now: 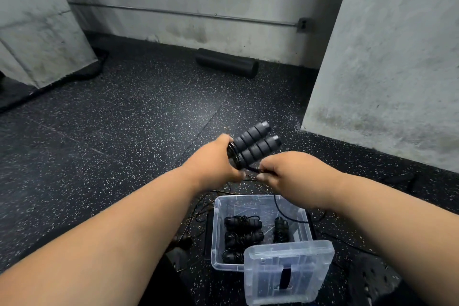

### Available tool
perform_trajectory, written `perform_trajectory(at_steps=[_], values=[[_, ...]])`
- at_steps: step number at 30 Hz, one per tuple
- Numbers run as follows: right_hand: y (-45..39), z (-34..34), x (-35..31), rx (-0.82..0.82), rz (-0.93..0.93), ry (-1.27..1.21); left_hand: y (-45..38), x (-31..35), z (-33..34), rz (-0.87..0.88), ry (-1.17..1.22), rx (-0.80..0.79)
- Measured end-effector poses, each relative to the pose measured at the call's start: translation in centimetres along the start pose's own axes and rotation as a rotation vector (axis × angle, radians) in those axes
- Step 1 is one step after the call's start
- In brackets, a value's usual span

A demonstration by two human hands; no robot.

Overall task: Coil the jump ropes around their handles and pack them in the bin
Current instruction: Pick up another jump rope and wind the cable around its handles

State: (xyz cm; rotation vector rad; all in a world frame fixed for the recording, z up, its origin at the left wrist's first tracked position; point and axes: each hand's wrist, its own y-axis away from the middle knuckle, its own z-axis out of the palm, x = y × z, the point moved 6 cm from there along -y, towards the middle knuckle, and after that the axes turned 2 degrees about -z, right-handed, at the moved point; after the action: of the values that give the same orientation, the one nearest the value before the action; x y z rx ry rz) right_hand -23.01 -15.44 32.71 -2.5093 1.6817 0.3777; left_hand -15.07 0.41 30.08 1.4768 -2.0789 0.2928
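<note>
My left hand [213,164] grips the lower end of two black ribbed foam jump rope handles [255,144], held side by side and pointing up to the right, with a few turns of thin black rope around their base. My right hand [285,169] pinches the black rope [280,208] just below the handles; the rope hangs down in a loop over the bin. The clear plastic bin [216,231] stands on the floor below my hands. Inside it lie coiled jump ropes [243,233] with black handles.
The bin's clear lid [288,273] leans against its near right corner. Loose black ropes [198,211] lie on the speckled rubber floor left of the bin. A black foam roller [227,62] lies by the back wall. A concrete pillar [385,57] stands at right.
</note>
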Motion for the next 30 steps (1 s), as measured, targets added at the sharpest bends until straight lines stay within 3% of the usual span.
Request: perform_trajectory(at_steps=[3,5,10,14,21,25,27,30], values=[[0.5,-2.0,-1.8,0.009,-0.157,0.154,1.4,1.5,3.0,0.101,-0.195,-0.112],[0.7,-3.3,-1.5,0.005,-0.184,0.122,2.6,3.0,4.6,0.228,-0.237,-0.176],[0.9,-4.7,3.5,-0.014,0.000,-0.383,4.1,5.2,4.2,0.371,-0.257,-0.213],[0.7,-3.1,4.7,-0.072,0.002,-0.547,4.8,6.1,3.9,0.436,-0.261,-0.216],[0.0,-1.7,5.7,-0.070,0.008,-0.894,5.5,6.8,2.5,0.428,-0.009,-0.206],[0.1,0.0,5.9,-0.078,0.024,-1.270,5.5,5.9,2.5,0.359,0.251,-0.182],[0.3,0.7,6.0,-0.001,0.044,-1.077,5.2,5.4,2.2,0.322,0.404,-0.174],[-0.3,1.1,4.9,0.017,0.054,-0.453,4.0,4.4,1.0,0.295,0.468,-0.074]])
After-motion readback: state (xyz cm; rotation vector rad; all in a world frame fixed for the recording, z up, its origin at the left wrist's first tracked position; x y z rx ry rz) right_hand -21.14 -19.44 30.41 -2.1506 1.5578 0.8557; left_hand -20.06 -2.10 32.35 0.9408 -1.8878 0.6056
